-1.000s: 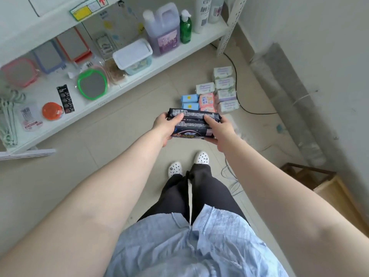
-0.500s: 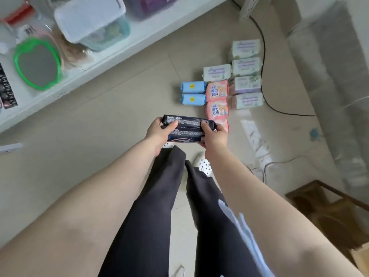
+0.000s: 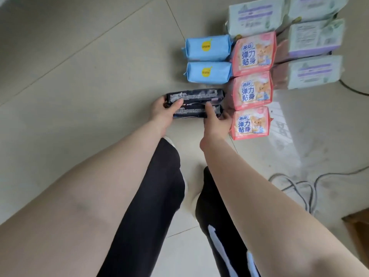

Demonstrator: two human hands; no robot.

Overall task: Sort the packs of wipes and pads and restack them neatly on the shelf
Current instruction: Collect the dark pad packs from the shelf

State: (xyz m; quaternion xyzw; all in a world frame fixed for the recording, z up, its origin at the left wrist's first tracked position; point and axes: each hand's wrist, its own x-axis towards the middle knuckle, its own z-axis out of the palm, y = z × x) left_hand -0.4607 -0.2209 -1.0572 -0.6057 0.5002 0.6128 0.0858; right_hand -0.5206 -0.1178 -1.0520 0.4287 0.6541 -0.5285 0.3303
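Two flat black packs [image 3: 196, 103] sit one behind the other, low over the floor tiles, just left of the pink packs. My left hand [image 3: 163, 110] grips their left end, thumb on top. My right hand [image 3: 214, 119] grips the right end of the nearer pack. Two blue packs [image 3: 207, 60] lie behind the black ones. Three pink packs [image 3: 251, 86] form a column to the right. Several pale green and lilac packs [image 3: 299, 45] lie at the back right. No shelf is in view.
Grey cables [image 3: 295, 186] loop on the floor at the right. A wooden crate corner [image 3: 359, 222] shows at the right edge. My legs in black trousers [image 3: 151, 206] stand below my arms. Bare tiles [image 3: 79, 76] spread to the left.
I have bent down and both hands have lowered the two black packs from chest height to the floor beside the pink packs. The shelf has left the view.
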